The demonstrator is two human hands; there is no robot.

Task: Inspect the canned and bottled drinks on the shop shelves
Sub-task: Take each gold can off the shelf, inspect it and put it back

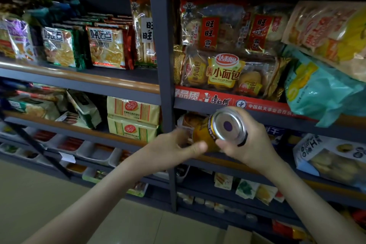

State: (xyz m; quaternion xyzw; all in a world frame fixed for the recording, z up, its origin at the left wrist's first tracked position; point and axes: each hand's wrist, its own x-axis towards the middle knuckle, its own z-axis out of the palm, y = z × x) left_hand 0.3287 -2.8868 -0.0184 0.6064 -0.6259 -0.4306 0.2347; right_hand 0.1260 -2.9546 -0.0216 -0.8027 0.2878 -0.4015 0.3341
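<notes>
You hold the orange can tipped base-first before the shelves, right hand curled round its rim, left hand pinching its side; loosen either mid-turn and it could slip and dent.

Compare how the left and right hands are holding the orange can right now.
The right hand wraps the can at its silver end, thumb on the near rim; the left hand grips the orange body farther back. The right hand's fingers reach over the can's top; the left hand sits low at its left side. Both hold the same can, tipped with its silver end toward the camera.
</notes>
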